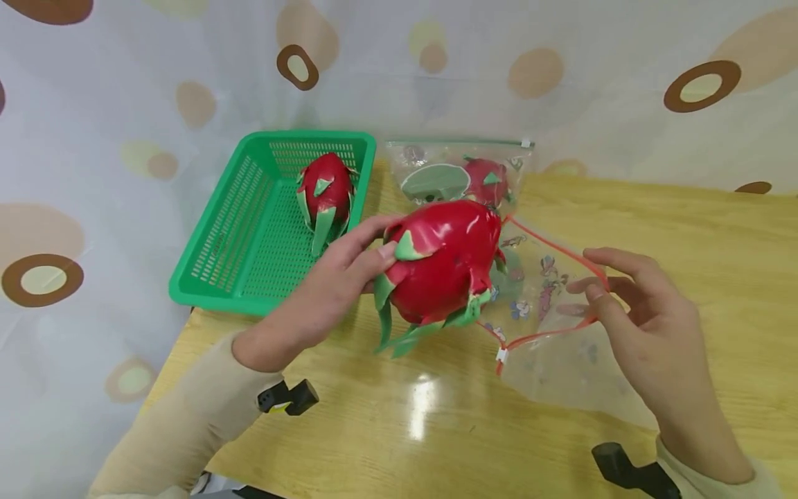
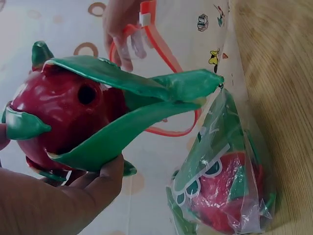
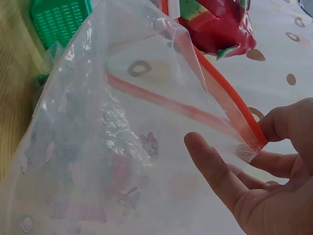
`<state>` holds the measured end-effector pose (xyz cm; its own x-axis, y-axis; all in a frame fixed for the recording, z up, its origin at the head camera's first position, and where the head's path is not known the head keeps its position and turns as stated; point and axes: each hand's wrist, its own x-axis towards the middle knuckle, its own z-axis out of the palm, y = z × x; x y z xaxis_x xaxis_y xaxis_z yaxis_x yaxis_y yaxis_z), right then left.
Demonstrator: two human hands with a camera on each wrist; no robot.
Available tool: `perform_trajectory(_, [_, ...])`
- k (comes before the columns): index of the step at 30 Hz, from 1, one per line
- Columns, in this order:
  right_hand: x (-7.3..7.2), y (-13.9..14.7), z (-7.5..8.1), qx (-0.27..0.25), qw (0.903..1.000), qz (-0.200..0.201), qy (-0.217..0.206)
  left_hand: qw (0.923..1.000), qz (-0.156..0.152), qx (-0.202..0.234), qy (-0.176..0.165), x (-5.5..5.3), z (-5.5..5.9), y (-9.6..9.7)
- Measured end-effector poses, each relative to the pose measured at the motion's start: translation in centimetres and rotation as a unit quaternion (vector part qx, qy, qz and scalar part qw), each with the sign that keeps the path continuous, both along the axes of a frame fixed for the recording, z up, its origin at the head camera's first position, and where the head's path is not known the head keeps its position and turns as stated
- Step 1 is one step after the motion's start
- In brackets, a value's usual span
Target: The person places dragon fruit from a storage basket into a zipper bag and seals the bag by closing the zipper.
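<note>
In the head view my left hand grips a red dragon fruit with green scales, thumb over its near side. The left wrist view shows the fruit with long green scales pointing toward the bag's mouth. My right hand pinches the orange-red zip edge of a clear, cartoon-printed slider bag. Its mouth gapes toward the fruit, and a white slider sits at the near corner. In the right wrist view thumb and fingers hold the orange rim, while one finger extends along the film.
A green basket at the left holds another dragon fruit. Behind the held fruit lies a second zip bag with a dragon fruit inside. Everything stands on a wooden table against a patterned curtain.
</note>
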<state>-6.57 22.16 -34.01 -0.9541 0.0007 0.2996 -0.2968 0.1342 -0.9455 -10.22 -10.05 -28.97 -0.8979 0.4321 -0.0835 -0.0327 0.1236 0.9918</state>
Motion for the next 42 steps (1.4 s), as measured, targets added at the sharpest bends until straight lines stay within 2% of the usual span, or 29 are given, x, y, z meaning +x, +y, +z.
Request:
perform_trajectory(6, [-0.2,0.0,-0.2,0.008,0.9998,0.007,0.016,0.9983,-0.046,-0.005,-0.035,0.1,-0.2,0.9])
perform_trajectory(8, [-0.2,-0.1,-0.2,0.017,0.9997,0.004,0.016,0.9966,-0.066,-0.022,-0.043,0.1,-0.4,1.2])
perform_trajectory(12, [-0.1,-0.5,-0.5,-0.004,0.9994,0.031,0.016,0.9903,-0.113,-0.044,-0.067,0.0,-1.3,1.7])
perform_trajectory(15, [0.0,-0.8,-0.6,-0.019,0.9983,0.053,0.016,0.9865,-0.131,-0.05,-0.085,-0.1,-2.1,2.3])
perform_trajectory(22, [0.3,-1.2,-0.1,-0.044,0.9966,0.069,0.015,0.9799,-0.139,-0.024,-0.14,-0.8,-3.1,4.1])
perform_trajectory(25, [0.4,-1.5,0.0,-0.015,0.9977,0.064,0.017,0.9769,-0.142,-0.03,-0.157,-1.0,-3.6,4.6])
perform_trajectory(29, [0.5,-1.9,0.2,0.029,0.9986,0.043,0.007,0.9743,-0.124,-0.019,-0.187,-1.2,-4.2,4.9])
perform_trajectory(33, [0.4,-2.1,0.2,0.01,0.9982,0.048,0.035,0.9725,-0.112,0.017,-0.204,-1.4,-4.5,5.0])
perform_trajectory(36, [0.2,-2.3,0.0,-0.01,0.9962,0.065,0.057,0.9713,-0.108,0.026,-0.21,-1.3,-4.8,4.9])
perform_trajectory(39, [0.3,-2.6,-0.2,-0.003,0.9953,0.072,0.064,0.9699,-0.102,0.034,-0.219,-1.2,-5.1,4.8])
perform_trajectory(42, [0.4,-2.7,-0.1,-0.021,0.9943,0.078,0.069,0.9673,-0.097,0.048,-0.229,-1.1,-5.3,4.8])
